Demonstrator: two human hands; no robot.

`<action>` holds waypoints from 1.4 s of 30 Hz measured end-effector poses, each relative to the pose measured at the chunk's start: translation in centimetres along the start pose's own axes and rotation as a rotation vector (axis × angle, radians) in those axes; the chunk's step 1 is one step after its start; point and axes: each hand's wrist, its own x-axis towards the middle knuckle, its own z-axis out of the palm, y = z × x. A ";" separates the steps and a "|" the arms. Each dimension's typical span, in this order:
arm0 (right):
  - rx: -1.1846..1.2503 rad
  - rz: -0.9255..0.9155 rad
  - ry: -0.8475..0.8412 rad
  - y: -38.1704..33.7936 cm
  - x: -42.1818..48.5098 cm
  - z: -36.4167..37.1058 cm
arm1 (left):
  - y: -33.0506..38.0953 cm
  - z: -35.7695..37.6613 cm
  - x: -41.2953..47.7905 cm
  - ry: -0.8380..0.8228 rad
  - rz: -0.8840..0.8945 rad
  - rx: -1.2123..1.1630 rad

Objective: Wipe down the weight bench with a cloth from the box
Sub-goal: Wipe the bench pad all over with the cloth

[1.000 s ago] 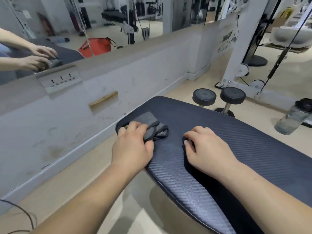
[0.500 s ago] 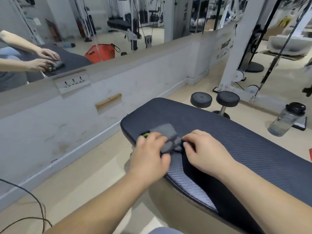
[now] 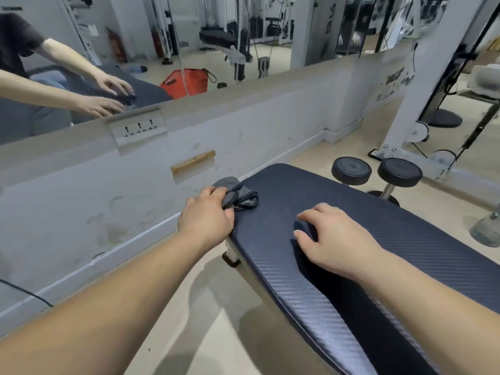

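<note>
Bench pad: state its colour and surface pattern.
Dark navy bench pad with a woven carbon-fibre texture, seen in the head view.

There are two hands: the left hand (image 3: pixel 207 217) and the right hand (image 3: pixel 335 240). One grey cloth (image 3: pixel 238 194) lies at the 9 o'clock edge of one dark padded surface (image 3: pixel 405 239). At 2 o'clock from the surface stand two round black roller pads (image 3: pixel 351 170) (image 3: pixel 399 172). One clear bottle (image 3: pixel 487 228) stands at 3 o'clock, partly cut by the frame. On the wall at 10 o'clock there is one socket plate (image 3: pixel 138 129) with three outlets. One red box (image 3: pixel 186 82) shows in the mirror at 12 o'clock.
</note>
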 end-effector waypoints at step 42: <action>-0.212 -0.017 0.072 -3.0 1.4 0.2 | 1.2 0.4 -4.8 0.082 -0.180 -0.234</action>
